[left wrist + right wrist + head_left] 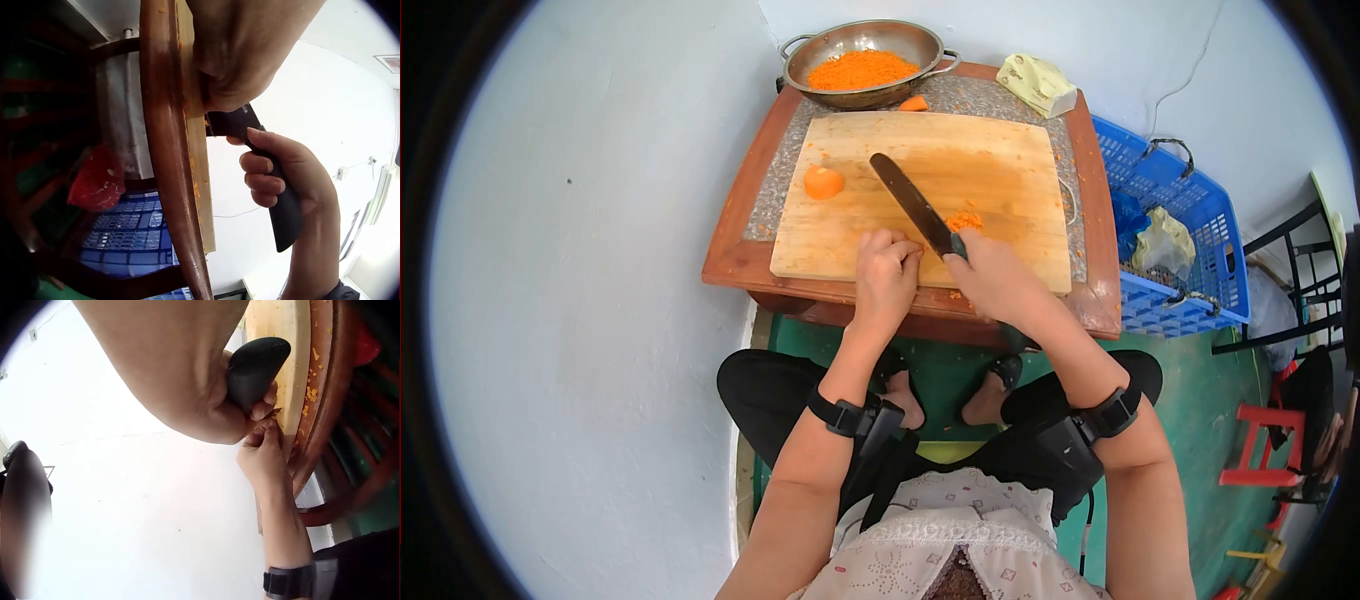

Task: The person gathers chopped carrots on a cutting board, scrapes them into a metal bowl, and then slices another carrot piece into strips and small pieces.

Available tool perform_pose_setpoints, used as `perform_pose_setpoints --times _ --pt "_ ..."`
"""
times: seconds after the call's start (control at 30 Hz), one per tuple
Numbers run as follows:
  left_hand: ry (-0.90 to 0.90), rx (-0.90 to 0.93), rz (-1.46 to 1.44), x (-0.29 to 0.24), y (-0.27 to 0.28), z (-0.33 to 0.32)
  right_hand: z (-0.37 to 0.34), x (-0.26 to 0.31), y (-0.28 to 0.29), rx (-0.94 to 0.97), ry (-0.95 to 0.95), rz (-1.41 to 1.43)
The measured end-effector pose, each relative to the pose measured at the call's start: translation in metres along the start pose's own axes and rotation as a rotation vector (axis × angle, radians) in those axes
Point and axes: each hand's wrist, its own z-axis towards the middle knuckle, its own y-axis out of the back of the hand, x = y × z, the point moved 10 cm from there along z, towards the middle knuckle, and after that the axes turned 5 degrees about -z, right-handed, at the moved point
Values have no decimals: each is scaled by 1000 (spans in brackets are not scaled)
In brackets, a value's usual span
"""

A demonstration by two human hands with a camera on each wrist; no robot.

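My right hand [990, 270] grips the black handle [284, 212] of a kitchen knife [910, 198], its dark blade slanting over the cutting board [1020, 150]. Beside the blade, my left hand [887, 275] rests at the board's near edge with fingers curled and thumb against them. Whether a piece lies inside those fingers I cannot tell. A small heap of chopped carrot [964, 220] sits right of the blade. Toward the board's left lies a thick cut chunk of carrot [824, 182]. Fine orange bits [312, 394] dot the near table edge.
Behind the board, a two-handled metal pan [800, 75] holds chopped orange carrot, with a carrot piece [914, 103] near it. A yellow packet [1037, 85] is at the back right corner. Right of the wooden table [740, 262] stands a blue basket [1170, 315] with bags inside. A wall is at left.
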Motion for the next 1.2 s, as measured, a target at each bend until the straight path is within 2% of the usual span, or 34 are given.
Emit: perform_pose_setpoints --times 0.07,0.17,0.27,0.47,0.57,0.67,0.73,0.83,0.93,1.03,1.13,1.2 --pt "0 -12 -5 1 1 -2 -5 -3 5 -11 -6 24" --pt "-1 -25 -2 0 0 -2 -16 8 10 -117 96 -153" --pt "-1 -22 2 0 1 -2 -21 14 5 -98 128 -211" --pt "-11 -29 4 0 0 -3 -14 9 -11 -85 140 -198" --pt "-15 -20 6 -2 -1 -1 -3 13 -12 -151 223 -212" --pt "1 0 34 1 -4 -1 2 -7 -4 24 -84 128" --pt "11 5 60 1 -5 0 4 -30 6 0 -129 413" --pt "-9 162 193 -6 -27 18 -3 -67 22 -80 -193 719" --pt "114 240 71 0 -57 37 -9 -95 31 -113 -224 950" --pt "351 127 -178 21 -56 49 -21 -107 35 -96 -253 992" --pt "390 159 -424 40 -56 49 -27 -107 34 -99 -212 1129" --pt "728 70 -894 52 -67 38 -25 -103 26 -61 -177 1289"
